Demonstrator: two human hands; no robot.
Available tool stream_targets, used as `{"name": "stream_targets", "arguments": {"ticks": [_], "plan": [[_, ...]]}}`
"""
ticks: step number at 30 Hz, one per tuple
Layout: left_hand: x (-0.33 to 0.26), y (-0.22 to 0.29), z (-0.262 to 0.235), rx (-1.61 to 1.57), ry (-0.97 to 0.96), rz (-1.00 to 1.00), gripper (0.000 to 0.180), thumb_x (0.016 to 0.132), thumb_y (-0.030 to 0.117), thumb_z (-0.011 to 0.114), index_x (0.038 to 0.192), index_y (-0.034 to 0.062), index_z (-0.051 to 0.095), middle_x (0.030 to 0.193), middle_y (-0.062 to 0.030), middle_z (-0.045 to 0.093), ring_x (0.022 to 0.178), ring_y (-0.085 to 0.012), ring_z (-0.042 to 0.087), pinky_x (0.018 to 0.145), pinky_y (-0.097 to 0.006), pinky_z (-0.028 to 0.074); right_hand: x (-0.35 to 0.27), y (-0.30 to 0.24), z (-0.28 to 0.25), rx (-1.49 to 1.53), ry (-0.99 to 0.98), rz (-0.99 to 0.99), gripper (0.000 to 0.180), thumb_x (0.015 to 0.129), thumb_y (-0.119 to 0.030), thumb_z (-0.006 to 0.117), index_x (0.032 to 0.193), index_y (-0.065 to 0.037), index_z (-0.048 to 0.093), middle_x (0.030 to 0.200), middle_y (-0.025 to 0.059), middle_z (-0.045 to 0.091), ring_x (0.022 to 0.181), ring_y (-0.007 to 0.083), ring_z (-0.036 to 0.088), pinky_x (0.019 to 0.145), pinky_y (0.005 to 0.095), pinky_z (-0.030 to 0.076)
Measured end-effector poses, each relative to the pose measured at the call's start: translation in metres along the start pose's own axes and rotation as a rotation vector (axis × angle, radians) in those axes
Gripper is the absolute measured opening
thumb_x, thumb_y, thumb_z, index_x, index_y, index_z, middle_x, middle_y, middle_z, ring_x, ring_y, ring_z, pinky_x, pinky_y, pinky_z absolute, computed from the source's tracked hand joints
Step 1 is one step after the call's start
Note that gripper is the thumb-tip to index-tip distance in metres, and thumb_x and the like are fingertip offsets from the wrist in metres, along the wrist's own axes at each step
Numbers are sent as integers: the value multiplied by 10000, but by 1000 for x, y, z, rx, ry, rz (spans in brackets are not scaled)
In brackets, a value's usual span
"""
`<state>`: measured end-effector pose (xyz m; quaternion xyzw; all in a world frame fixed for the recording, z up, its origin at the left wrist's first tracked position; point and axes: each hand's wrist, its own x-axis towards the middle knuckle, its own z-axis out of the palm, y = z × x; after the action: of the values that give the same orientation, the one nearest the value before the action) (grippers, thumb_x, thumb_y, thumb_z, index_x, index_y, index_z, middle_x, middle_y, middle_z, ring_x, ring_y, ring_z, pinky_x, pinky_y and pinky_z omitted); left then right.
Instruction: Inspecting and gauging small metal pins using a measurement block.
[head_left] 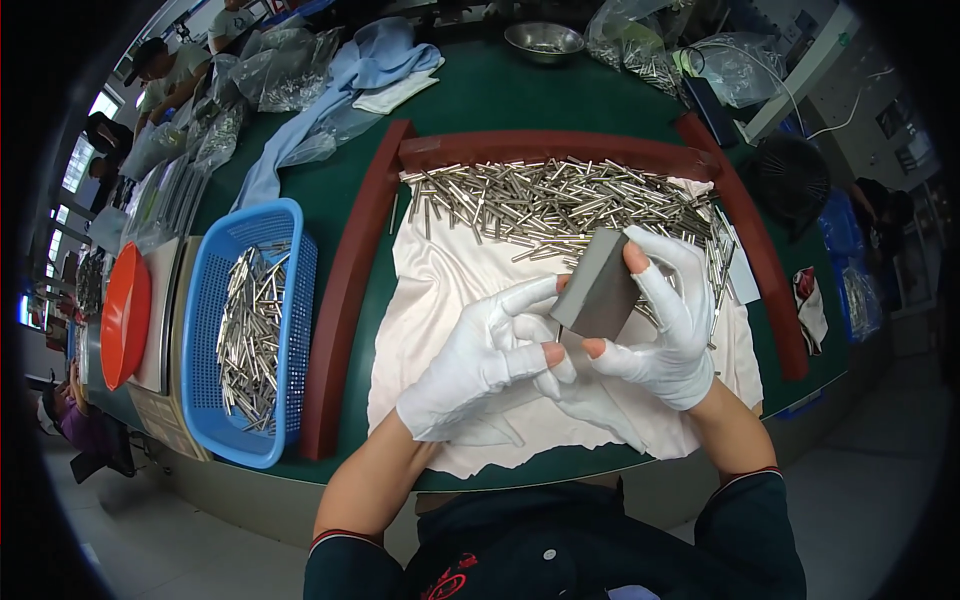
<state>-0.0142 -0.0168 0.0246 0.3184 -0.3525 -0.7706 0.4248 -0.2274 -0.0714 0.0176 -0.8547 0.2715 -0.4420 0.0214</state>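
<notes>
My right hand (665, 340), in a white glove with bare thumb and index tips, grips a dark grey sanding block (602, 290) by its top and bottom edges. Facing it, my left hand (495, 350), gloved the same way, is closed at the block's left side. Its index tip meets the block's edge. Just above the left thumb, the short end of a thin metal pin (560, 333) shows; the rest is hidden behind block and fingers. Both hands are over a pale cloth (420, 300), with a heap of metal pins (550, 200) beyond them.
Dark red bars (345, 300) frame the cloth on its left, far and right sides. A blue basket (195, 370) of metal pins stands left, beside a red-orange tray (125, 315). A metal bowl (545, 40), plastic bags and a blue cloth (375, 65) lie farther back. Other people sit far left.
</notes>
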Motion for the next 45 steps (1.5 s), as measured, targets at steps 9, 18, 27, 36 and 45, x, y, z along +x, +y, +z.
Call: {"name": "stream_targets", "arguments": {"ticks": [9, 18, 27, 36, 45], "plan": [[0, 3, -2, 75, 87, 48, 727, 867, 99, 673, 1482, 21, 293, 802, -79, 640, 760, -142, 645, 704, -253, 534, -2, 7, -7, -82, 21, 9, 854, 636, -331, 833, 1359, -47, 477, 1248, 163, 526, 1040, 312, 521, 857, 417, 431], [3, 0, -1, 47, 89, 41, 731, 866, 98, 672, 1485, 33, 290, 818, -89, 645, 737, -145, 645, 701, -258, 534, -4, 4, -6, -111, 14, -29, 876, 595, -270, 848, 1355, -51, 471, 1270, 170, 509, 1065, 318, 511, 874, 425, 425], [4, -7, 4, 31, 36, 15, 722, 872, 44, 662, 1476, -15, 271, 843, -108, 654, 709, -155, 655, 688, -274, 541, 1, -5, -1, -110, 55, -127, 827, 626, -284, 833, 1338, -44, 488, 1272, 177, 508, 1042, 317, 526, 835, 417, 456], [2, -3, 1, -39, 27, 47, 737, 863, 25, 667, 1474, -29, 258, 824, -105, 653, 723, -175, 670, 688, -289, 558, -7, 3, 0, -138, 92, -134, 855, 658, -334, 831, 1373, -56, 455, 1289, 177, 500, 1044, 312, 527, 844, 412, 449], [3, -5, 0, -7, 18, 47, 724, 867, 15, 656, 1472, -33, 261, 843, -124, 660, 720, -171, 668, 680, -287, 558, -8, 5, 3, -99, 103, -146, 837, 686, -359, 821, 1375, -56, 455, 1299, 181, 495, 1049, 314, 535, 833, 417, 457]]}}
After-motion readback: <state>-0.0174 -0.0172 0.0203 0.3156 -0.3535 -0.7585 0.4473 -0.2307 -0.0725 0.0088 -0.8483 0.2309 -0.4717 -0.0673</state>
